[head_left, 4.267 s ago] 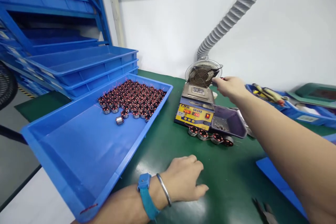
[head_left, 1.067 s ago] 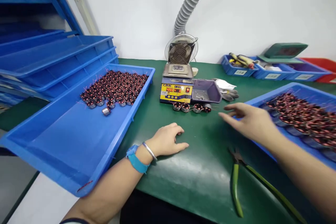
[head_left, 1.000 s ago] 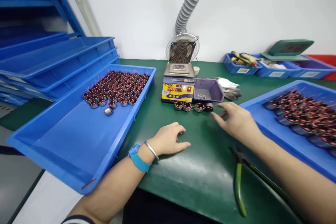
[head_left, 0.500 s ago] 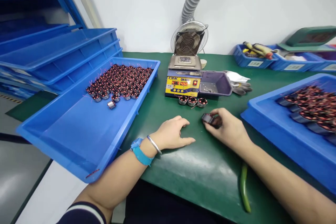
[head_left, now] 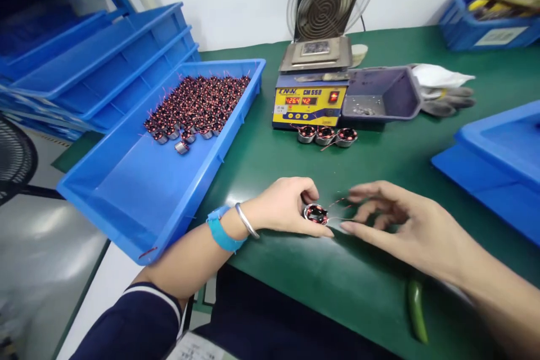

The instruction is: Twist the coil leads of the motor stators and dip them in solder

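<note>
My left hand (head_left: 291, 205) is closed around a small motor stator (head_left: 316, 214), a metal ring with black inside and copper windings, low over the green table. Thin wire leads stick out from its right side. Just to the right is my right hand (head_left: 392, 219), thumb and fingers apart beside the lead ends; contact with the wires cannot be made out. Three like stators (head_left: 324, 135) stand in a row in front of the yellow-and-blue solder pot (head_left: 312, 102), whose red display is lit.
A blue tray (head_left: 126, 191) with many stators lies at the left, beside stacked trays (head_left: 139, 39). A purple bin (head_left: 382, 90) adjoins the solder pot, with gloves (head_left: 449, 101) beside it. Another blue tray (head_left: 506, 152) is at the right. A green curved object (head_left: 417, 309) lies near the front edge.
The stator has passed from my right hand to my left. My right hand has opened beside its leads. The view has shifted closer to the solder pot.
</note>
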`<state>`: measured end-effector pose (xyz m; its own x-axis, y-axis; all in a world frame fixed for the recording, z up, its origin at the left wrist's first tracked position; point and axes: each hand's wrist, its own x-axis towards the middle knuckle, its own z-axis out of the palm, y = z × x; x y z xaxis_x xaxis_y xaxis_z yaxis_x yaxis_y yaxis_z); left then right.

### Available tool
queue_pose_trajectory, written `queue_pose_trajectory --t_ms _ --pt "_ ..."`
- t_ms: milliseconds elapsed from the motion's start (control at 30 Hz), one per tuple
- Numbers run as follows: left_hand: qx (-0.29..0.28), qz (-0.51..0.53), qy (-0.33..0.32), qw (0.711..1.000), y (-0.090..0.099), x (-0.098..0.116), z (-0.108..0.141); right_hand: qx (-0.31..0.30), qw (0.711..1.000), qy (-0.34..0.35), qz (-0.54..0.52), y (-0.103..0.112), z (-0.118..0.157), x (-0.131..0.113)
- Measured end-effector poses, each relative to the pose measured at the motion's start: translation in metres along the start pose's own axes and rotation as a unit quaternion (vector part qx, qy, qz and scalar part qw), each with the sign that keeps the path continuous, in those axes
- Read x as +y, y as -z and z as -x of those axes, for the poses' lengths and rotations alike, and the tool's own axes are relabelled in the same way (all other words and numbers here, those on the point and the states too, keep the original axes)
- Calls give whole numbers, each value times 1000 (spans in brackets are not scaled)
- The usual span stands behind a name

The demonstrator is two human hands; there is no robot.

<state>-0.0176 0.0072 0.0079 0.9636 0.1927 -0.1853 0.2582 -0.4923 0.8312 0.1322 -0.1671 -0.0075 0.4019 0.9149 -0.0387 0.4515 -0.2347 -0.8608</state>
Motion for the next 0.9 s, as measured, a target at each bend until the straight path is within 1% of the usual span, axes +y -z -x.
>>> queue_pose_trajectory --t_ms 33,67,100,133,267,300,367,433,467,500,567,633,667,700,767,833,900 --pt "-2 11 8 1000 -1 1 0 -40 998 -37 -26 1 1 0" --pt "0 11 11 1000 -2 2 1 -76 994 -59 -47 0 1 -1" --pt "8 2 9 1000 -3 2 1 -95 991 -64 -62 -2 1 -3" --pt "20 -13 5 1000 -5 3 2 -94 991 -59 -74 -6 0 -6" --pt "67 -71 13 995 -14 7 5 8 993 -18 -117 -26 -7 -17" --pt "70 -89 18 993 -16 8 6 20 991 -15 -128 -29 -8 -18" --pt "76 -136 26 987 -17 11 7 23 988 -16 -151 -33 -10 -19" --pt "85 -187 33 978 -17 14 7 23 981 -40 -189 -31 -12 -16" --pt "89 -208 38 973 -16 16 8 34 974 -60 -215 -29 -13 -13" --pt "93 -222 45 969 -15 17 8 59 965 -81 -244 -27 -14 -11" --pt "91 -225 63 968 -12 17 9 130 939 -119 -296 -22 -16 -5" --pt "83 -187 72 976 -7 15 11 189 918 -141 -318 -17 -18 -2" --pt "80 -149 73 983 -5 13 11 197 916 -150 -316 -16 -18 -2" --pt "82 -101 73 989 -2 11 11 188 920 -158 -305 -15 -18 -3" --pt "98 11 76 992 4 8 9 136 936 -160 -282 -19 -17 -9" --pt "106 117 90 983 6 6 4 82 949 -137 -271 -27 -14 -16" --pt "98 201 105 969 6 5 -2 68 958 -97 -263 -37 -11 -21"
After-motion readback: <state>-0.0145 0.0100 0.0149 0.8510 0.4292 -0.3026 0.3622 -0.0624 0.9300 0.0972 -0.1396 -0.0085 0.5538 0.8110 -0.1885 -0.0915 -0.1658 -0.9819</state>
